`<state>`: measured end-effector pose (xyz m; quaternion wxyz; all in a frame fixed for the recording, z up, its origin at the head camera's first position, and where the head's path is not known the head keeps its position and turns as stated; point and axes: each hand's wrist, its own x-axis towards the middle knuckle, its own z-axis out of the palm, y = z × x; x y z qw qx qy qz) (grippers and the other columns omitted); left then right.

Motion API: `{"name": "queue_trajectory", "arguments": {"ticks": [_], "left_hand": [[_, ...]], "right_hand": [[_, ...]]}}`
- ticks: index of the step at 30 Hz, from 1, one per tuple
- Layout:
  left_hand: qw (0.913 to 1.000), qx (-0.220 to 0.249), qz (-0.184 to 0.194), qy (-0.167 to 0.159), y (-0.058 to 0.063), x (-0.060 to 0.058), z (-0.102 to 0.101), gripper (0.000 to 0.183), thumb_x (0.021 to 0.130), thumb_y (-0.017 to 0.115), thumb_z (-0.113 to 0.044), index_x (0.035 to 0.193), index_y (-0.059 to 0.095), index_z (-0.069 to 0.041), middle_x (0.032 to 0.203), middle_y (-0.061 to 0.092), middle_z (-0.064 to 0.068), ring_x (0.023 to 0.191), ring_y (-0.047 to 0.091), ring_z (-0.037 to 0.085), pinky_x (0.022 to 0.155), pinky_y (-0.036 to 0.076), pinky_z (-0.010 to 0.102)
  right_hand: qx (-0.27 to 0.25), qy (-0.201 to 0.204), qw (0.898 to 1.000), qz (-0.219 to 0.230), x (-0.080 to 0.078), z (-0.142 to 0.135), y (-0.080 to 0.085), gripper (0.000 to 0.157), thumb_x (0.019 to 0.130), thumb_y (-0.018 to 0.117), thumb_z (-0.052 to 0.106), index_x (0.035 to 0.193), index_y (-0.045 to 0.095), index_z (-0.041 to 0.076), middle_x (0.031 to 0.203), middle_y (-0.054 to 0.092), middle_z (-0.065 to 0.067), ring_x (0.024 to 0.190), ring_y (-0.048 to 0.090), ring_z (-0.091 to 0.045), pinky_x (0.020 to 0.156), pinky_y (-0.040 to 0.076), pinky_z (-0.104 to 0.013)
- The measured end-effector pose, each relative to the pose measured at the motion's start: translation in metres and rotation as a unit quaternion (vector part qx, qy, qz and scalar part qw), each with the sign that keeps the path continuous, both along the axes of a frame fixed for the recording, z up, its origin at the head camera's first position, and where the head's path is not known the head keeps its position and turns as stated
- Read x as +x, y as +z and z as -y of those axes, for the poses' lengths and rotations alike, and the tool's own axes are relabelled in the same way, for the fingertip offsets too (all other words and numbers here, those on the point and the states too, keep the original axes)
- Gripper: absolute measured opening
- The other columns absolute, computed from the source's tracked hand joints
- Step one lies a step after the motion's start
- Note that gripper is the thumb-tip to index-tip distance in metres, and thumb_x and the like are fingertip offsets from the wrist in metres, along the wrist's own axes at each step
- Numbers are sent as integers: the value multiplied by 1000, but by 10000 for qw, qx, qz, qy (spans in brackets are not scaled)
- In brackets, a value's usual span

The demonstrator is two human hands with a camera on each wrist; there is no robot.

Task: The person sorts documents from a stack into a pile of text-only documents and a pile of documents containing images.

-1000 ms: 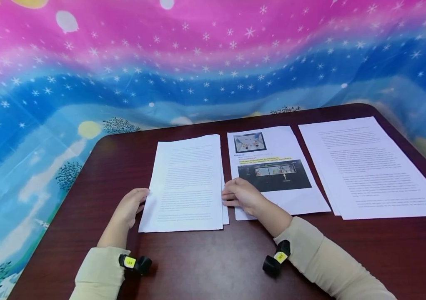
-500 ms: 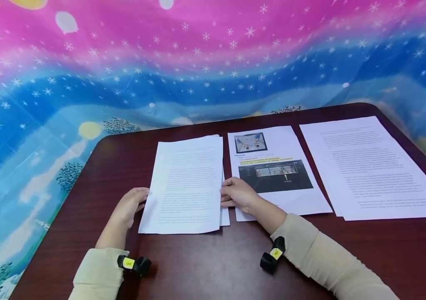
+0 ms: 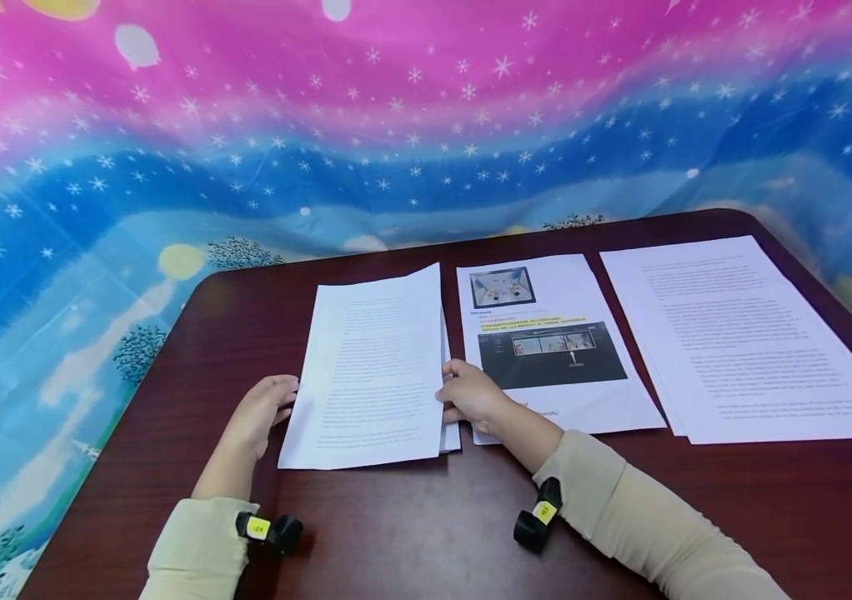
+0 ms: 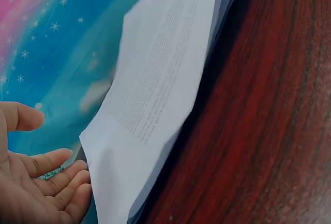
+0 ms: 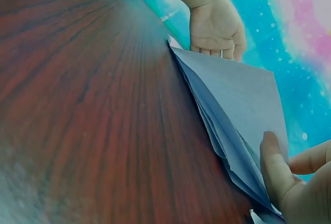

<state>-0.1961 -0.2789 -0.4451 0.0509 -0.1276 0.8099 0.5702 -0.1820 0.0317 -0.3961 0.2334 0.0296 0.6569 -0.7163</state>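
A stack of printed paper sheets (image 3: 369,375) lies on the dark wooden table, between both hands. My right hand (image 3: 477,400) pinches the right edge of the top sheet; in the right wrist view its thumb (image 5: 275,164) lies on the paper. That edge is raised, the sheet bows slightly, and lower sheets (image 3: 451,437) show beneath it on the right. At the stack's left edge rests my left hand (image 3: 255,417); the left wrist view shows its fingers (image 4: 64,188) loosely extended against the paper's side, with the thumb apart.
Right of the stack lies a page with pictures and yellow-highlighted text (image 3: 546,350), partly under my right hand. Farther right is another pile of printed sheets (image 3: 741,342). A patterned curtain (image 3: 426,125) hangs behind the wooden table (image 3: 396,533).
The top sheet's right edge has risen from the stack, its far right corner now lifted. My right hand has shifted slightly left with that edge; my left hand has stayed in place.
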Motion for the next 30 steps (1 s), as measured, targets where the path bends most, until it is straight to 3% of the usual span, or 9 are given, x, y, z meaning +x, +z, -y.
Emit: {"name": "queue_trajectory", "arguments": {"ticks": [9, 15, 21, 30], "left_hand": [[9998, 166, 95, 92, 9, 5, -4, 49, 88, 45, -34, 123, 33, -2, 121, 39, 12, 109, 37, 22, 86, 33, 34], [9987, 248, 405, 182, 40, 21, -19, 52, 88, 45, -28, 130, 28, -3, 125, 36, 19, 103, 41, 27, 78, 36, 32], [9989, 189, 434, 59, 63, 32, -31, 48, 88, 43, -19, 129, 27, 1, 116, 41, 21, 75, 52, 13, 62, 44, 28], [10000, 17, 87, 14, 63, 35, -32, 41, 88, 42, -4, 127, 31, 0, 109, 46, 15, 77, 51, 11, 63, 44, 26]], "right_hand": [[-274, -58, 9996, -20, 1, -4, 4, 24, 81, 39, -12, 104, 41, -4, 88, 51, -16, 67, 55, -19, 56, 47, -29], [-389, -62, 9992, -21, 2, -5, 4, 25, 81, 39, -13, 104, 40, -5, 86, 51, -15, 66, 55, -19, 55, 47, -30], [-472, 21, 9989, -33, 2, -6, 2, 26, 81, 40, -12, 106, 40, -5, 88, 52, -16, 68, 55, -19, 57, 48, -31], [-569, 148, 9983, -54, 2, -12, 3, 29, 81, 42, -12, 109, 41, -5, 88, 54, -15, 69, 57, -19, 59, 49, -33]]}}
